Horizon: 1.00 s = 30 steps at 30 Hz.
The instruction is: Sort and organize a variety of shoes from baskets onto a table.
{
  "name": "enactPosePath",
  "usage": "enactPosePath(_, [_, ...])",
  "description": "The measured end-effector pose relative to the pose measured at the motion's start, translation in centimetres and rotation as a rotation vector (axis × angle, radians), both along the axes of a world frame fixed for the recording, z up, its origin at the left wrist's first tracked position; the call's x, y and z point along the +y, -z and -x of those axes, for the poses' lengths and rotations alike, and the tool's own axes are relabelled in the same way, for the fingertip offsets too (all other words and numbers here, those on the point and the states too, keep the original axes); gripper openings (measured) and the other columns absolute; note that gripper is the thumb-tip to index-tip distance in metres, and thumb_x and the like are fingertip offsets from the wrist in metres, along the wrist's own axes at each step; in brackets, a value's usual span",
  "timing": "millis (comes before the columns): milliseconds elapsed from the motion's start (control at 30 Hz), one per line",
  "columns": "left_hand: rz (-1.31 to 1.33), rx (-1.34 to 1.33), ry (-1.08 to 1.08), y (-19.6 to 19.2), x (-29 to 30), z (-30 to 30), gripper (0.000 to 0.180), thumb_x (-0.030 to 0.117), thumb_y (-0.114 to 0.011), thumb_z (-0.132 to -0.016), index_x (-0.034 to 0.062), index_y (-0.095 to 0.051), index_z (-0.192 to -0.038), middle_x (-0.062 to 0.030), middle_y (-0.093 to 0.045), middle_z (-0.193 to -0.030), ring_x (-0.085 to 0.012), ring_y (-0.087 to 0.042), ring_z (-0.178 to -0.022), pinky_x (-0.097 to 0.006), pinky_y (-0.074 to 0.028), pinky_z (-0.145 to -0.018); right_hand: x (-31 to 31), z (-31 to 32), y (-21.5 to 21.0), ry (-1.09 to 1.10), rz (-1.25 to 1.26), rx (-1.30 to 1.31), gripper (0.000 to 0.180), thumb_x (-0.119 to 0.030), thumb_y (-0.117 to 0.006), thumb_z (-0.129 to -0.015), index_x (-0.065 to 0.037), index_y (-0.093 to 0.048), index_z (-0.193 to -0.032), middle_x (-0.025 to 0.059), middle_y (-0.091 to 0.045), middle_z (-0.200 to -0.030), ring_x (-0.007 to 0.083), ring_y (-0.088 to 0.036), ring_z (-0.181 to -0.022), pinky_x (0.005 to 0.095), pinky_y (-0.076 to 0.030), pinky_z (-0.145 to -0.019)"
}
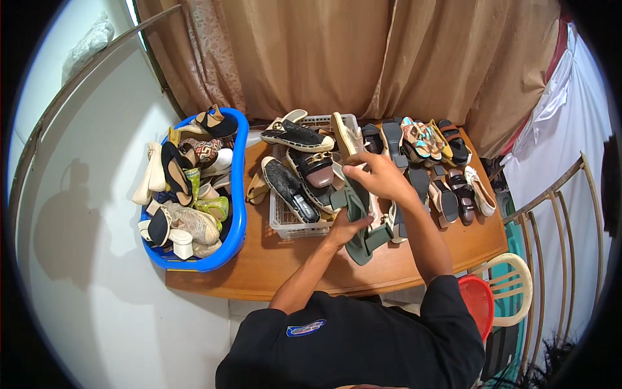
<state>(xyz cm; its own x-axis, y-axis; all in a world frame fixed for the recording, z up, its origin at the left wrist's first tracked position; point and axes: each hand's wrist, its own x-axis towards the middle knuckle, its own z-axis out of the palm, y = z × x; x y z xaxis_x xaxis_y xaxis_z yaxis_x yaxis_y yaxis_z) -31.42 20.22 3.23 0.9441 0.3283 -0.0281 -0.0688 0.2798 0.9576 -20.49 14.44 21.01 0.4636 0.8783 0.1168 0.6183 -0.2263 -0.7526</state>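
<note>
Over the front of the white plastic basket (301,227), my left hand (346,230) is closed round a dark green heeled sandal (357,251). My right hand (382,176) curls its fingers at the far end of the green footwear; its fingertips are partly hidden. A green block heel (379,238) sticks out to the right below my hands. Just beyond my right hand stands a beige shoe (348,135), tilted up. Black espadrille mules (288,188) and a black slide with a gold buckle (317,170) lie in the basket to the left of my hands.
A blue tub (240,223) heaped with mixed shoes stands at the left. Several sandals and flats, including a white flat (479,191), sit along the right of the wooden table (259,272). Brown curtains (311,58) hang behind. A red basin (476,305) and cream plastic chair (518,285) are at lower right.
</note>
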Motion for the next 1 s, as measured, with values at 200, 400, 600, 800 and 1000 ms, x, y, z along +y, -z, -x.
enactPosePath(200, [0.195,-0.183,-0.056,-1.3,0.6,0.6,0.041,0.012,-0.059,-0.084,0.0000,-0.048,-0.121,-0.0087,-0.060,-0.106,-0.0196,-0.061,-0.097,-0.034,-0.050,-0.090,-4.8,-1.2,6.8,-0.171,-0.026,0.285,0.075,-0.028,-0.078,-0.074,-0.003,-0.043,-0.136,0.0194,-0.054,-0.125,0.0265,-0.055,-0.115,0.0359,-0.045,-0.094])
enactPosePath(400, [0.594,-0.219,-0.162,-1.5,2.2,-0.6,0.038,0.015,-0.055,-0.087,-0.0021,-0.049,-0.121,-0.0148,-0.060,-0.114,-0.0236,-0.061,-0.102,-0.038,-0.051,-0.090,-6.6,0.9,9.8,-0.047,-0.260,0.094,0.052,-0.012,-0.079,-0.070,-0.002,-0.058,-0.116,0.0106,-0.062,-0.113,0.0179,-0.058,-0.103,0.0309,-0.044,-0.091])
enactPosePath(600, [0.392,-0.154,-0.152,-1.7,1.5,-1.4,0.053,0.042,-0.054,-0.094,-0.0009,-0.049,-0.123,-0.0116,-0.061,-0.113,-0.0192,-0.061,-0.103,-0.035,-0.051,-0.090,-5.9,1.1,14.6,0.346,-0.545,0.258,0.016,-0.010,-0.069,-0.083,-0.001,-0.058,-0.089,0.0010,-0.060,-0.075,0.0079,-0.054,-0.070,0.0232,-0.044,-0.064])
enactPosePath(800, [0.481,-0.149,-0.235,-4.2,1.1,-0.7,0.066,0.060,-0.043,-0.092,0.0025,-0.050,-0.124,-0.0110,-0.059,-0.117,-0.0185,-0.060,-0.104,-0.034,-0.051,-0.088,-7.6,0.3,13.6,0.316,-0.659,0.486,0.013,-0.011,-0.065,-0.087,-0.002,-0.057,-0.087,0.0030,-0.062,-0.077,0.0079,-0.056,-0.070,0.0221,-0.045,-0.067])
enactPosePath(1000, [0.589,-0.210,-0.030,-4.0,2.1,-0.1,0.089,0.077,-0.034,-0.084,0.0012,-0.042,-0.131,-0.0140,-0.057,-0.121,-0.0260,-0.058,-0.110,-0.041,-0.049,-0.093,-9.5,0.6,10.1,0.145,-0.825,0.206,0.011,-0.004,-0.067,-0.079,-0.001,-0.057,-0.081,0.0072,-0.059,-0.075,0.0178,-0.058,-0.071,0.0276,-0.046,-0.070])
